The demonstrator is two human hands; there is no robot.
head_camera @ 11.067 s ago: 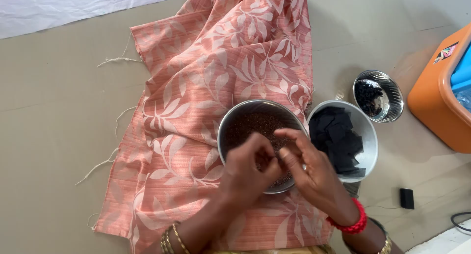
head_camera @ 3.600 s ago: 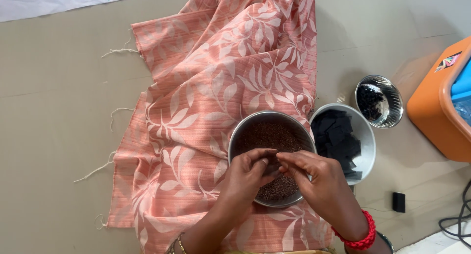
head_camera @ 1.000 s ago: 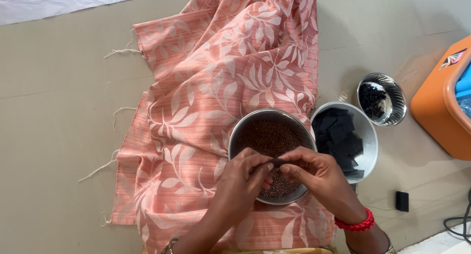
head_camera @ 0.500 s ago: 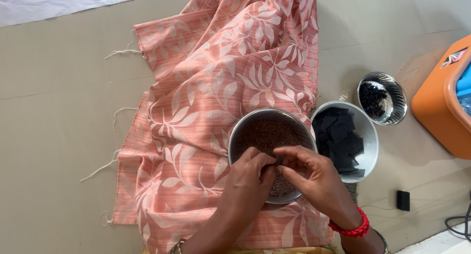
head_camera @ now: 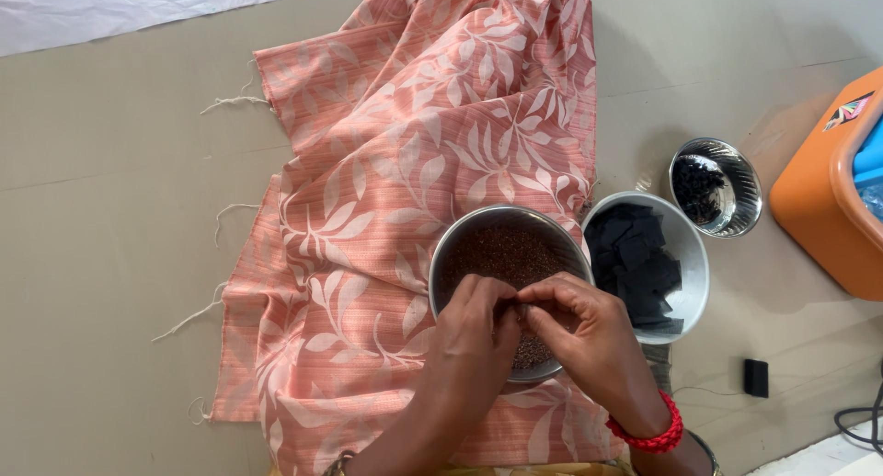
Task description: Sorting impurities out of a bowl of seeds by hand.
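Your left hand (head_camera: 474,333) and right hand (head_camera: 579,333) meet fingertip to fingertip over the steel bowl (head_camera: 451,255) of brown grains, pinching something too small to tell; the bowl beneath looks full.

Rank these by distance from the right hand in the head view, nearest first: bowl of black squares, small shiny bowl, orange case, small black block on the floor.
Measured from the right hand:
1. Bowl of black squares, just to its right.
2. Small black block, on the floor to the right.
3. Small shiny bowl, up and right, beyond the first bowl.
4. Orange case, at the right edge.
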